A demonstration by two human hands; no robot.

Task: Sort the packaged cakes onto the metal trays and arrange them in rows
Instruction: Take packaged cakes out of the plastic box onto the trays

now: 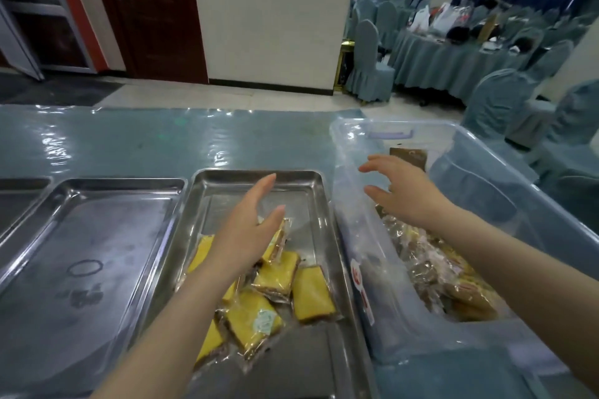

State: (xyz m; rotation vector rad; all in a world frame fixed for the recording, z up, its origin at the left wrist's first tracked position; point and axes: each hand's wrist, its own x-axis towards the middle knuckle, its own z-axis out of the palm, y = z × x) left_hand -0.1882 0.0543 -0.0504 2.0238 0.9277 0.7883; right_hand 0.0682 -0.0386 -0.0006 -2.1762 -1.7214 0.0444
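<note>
Several yellow packaged cakes [275,275] lie in a loose heap on the right metal tray [311,191]. My left hand [249,230] hovers over that heap with straight fingers and holds nothing. My right hand [405,191] reaches over the clear plastic bin [518,191], fingers spread and empty. More wrapped cakes [447,275], brown and yellow, fill the bin's bottom. A second metal tray [84,236] to the left holds no cakes.
A third tray's corner [22,185] shows at the far left. The table wears a shiny blue-grey plastic cover [146,139]. Covered chairs [369,58] and a cluttered banquet table [453,52] stand beyond, at the right.
</note>
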